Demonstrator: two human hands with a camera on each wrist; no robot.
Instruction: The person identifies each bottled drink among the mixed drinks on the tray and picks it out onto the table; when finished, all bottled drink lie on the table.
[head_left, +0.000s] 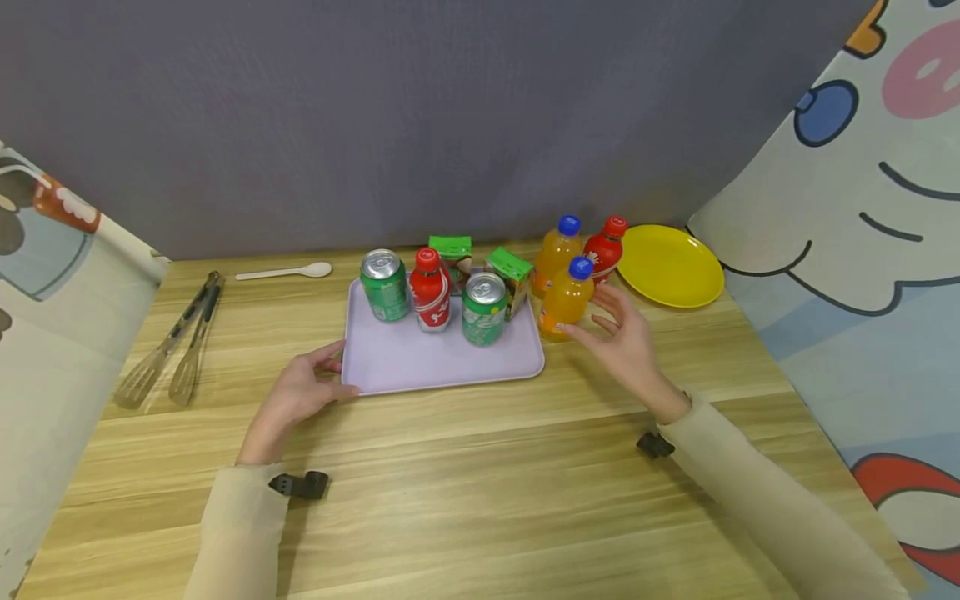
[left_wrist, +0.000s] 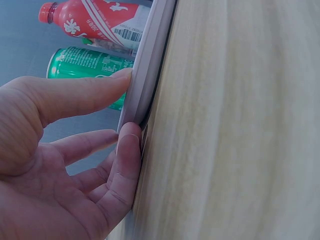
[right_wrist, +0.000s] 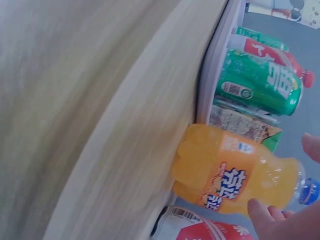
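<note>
My left hand (head_left: 303, 387) holds the front left corner of a pale lilac tray (head_left: 442, 362), thumb on the rim and fingers against its side (left_wrist: 135, 102). On the tray stand two green soda cans (head_left: 483, 312) (head_left: 385, 287), a red bottle (head_left: 430, 292) and two green-topped drink cartons (head_left: 512, 271) (head_left: 452, 250). Just right of the tray, an orange soda bottle (head_left: 566, 302) with a blue cap stands upright. My right hand (head_left: 628, 337) is spread around this bottle; in the right wrist view the thumb stays apart from it (right_wrist: 230, 172).
Behind the near orange bottle stand another orange bottle (head_left: 558, 250) and a red bottle (head_left: 603, 246). A yellow plate (head_left: 671, 267) lies at the back right. A white spoon (head_left: 285, 272) and metal tongs (head_left: 176, 346) lie left of the tray. A grey panel (head_left: 420, 117) closes the back.
</note>
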